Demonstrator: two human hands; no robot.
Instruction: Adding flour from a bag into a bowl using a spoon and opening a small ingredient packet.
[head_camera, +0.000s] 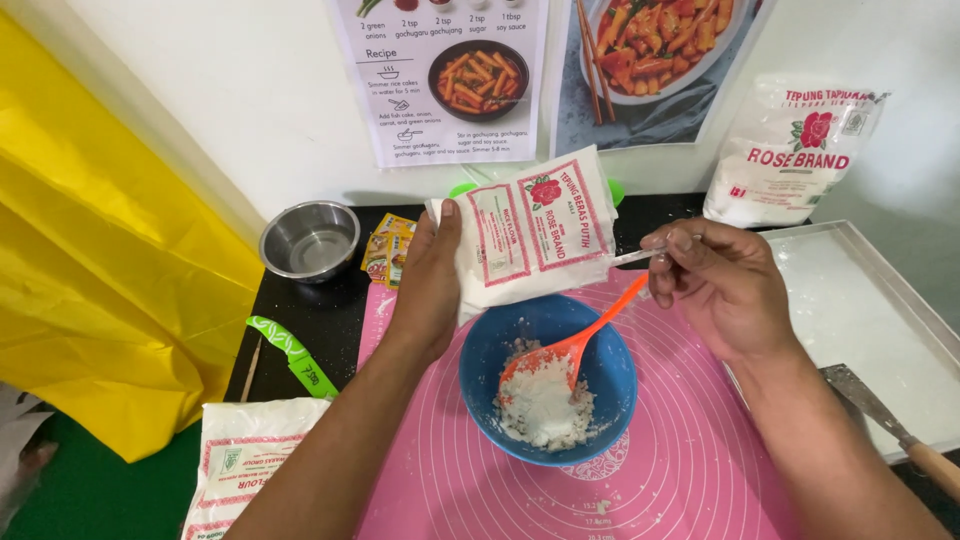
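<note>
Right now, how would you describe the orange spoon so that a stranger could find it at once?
Start at the pink mat on the black table, and find the blue bowl in its middle, below the flour bag that the two hands hold. The orange spoon leans inside the bowl, on the white flour. It is the only orange tool.

Head view, steeply down, close over table
</note>
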